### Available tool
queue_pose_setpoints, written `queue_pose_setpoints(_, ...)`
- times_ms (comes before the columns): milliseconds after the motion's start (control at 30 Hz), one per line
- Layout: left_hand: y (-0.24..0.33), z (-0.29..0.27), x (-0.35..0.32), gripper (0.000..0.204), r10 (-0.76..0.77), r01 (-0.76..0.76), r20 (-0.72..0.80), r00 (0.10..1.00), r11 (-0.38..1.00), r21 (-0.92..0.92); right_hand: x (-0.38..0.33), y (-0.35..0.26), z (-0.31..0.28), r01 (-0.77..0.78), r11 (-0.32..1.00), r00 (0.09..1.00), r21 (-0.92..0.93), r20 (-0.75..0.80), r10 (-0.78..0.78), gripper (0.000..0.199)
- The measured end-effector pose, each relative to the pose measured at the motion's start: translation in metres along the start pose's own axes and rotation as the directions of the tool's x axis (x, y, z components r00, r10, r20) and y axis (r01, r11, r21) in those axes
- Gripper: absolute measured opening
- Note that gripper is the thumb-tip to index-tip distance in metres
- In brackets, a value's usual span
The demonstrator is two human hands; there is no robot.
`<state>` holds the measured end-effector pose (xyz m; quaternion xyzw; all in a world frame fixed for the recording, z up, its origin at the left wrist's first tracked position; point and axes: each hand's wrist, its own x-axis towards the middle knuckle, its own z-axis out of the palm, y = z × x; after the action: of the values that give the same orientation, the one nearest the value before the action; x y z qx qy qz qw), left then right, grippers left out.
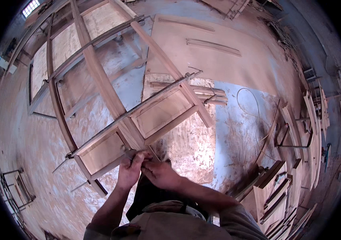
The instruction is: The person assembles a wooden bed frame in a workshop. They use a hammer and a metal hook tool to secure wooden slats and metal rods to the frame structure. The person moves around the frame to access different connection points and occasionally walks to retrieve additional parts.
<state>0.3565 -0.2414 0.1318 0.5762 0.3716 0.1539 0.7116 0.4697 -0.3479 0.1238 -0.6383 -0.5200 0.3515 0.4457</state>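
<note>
A large wooden door frame (110,96) with inset panels lies flat on the workshop floor, held by long metal bar clamps (134,108) across it. My left hand (129,170) and my right hand (159,173) meet at the near end of the frame's middle stile. Both hands are closed around a small metal part (129,152) at the clamp there; what exactly it is I cannot tell. My forearms come up from the lower edge.
Plywood sheets (218,60) lie on the floor beyond the frame, with loose wooden strips (206,94) beside it. Stacked wooden boards and panels (278,192) stand at the right. A thin cable (254,108) loops on the floor. A small frame (18,188) lies at the left.
</note>
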Motion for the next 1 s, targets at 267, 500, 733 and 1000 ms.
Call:
queue_pose_setpoints(267, -0.002, -0.026, 0.122, 0.019, 0.480, -0.146, -0.096, 0.872, 0.442, 0.885, 0.095, 0.092, -0.229, -0.463, 0.788, 0.885, -0.406, -0.271, 0.380, 0.027)
queue_pose_setpoints(500, -0.014, 0.025, 0.227, 0.028, 0.325, -0.100, 0.028, 0.945, 0.207, 0.973, 0.201, 0.201, -0.324, -0.490, 0.648, 0.868, -0.584, -0.253, 0.428, 0.045)
queue_pose_setpoints(733, -0.020, 0.056, 0.249, 0.010, 0.317, -0.007, -0.060, 0.947, 0.206, 0.979, 0.280, 0.273, -0.322, -0.721, 0.674, 0.677, -0.161, 0.039, 0.735, 0.054)
queue_pose_setpoints(1000, -0.027, 0.066, 0.253, 0.005, 0.346, 0.100, -0.151, 0.926, 0.161, 0.982, 0.268, 0.279, -0.316, -0.446, 0.894, 0.894, 0.030, -0.030, 0.447, 0.033)
